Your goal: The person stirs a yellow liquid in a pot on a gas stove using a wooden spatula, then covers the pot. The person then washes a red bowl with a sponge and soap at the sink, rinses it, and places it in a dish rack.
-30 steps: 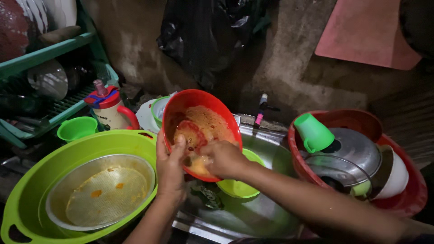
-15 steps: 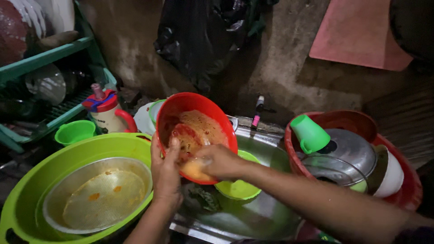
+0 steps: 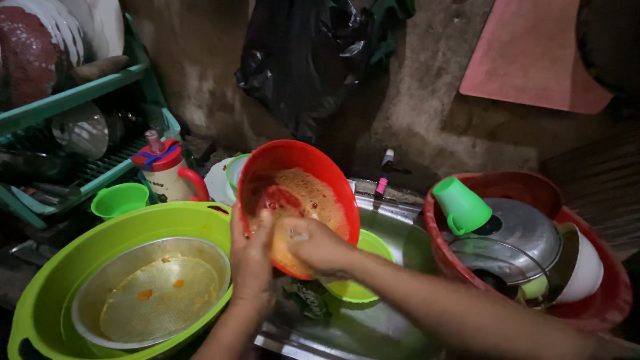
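Since a second ago the right hand [image 3: 320, 248], fingers curled on a sponge, has slid lower inside the soapy red bowl [image 3: 297, 200], which the left hand [image 3: 250, 257] tilts above the sink [image 3: 393, 233], fingers pressed together.

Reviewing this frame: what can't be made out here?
- Head view: the sponge-like thing in the right hand is mostly covered by its fingers.
- The red bowl has its lower rim behind the left hand.
- The small green bowl in the sink is partly hidden by the right forearm.
- The dish rack is cut by the left edge.
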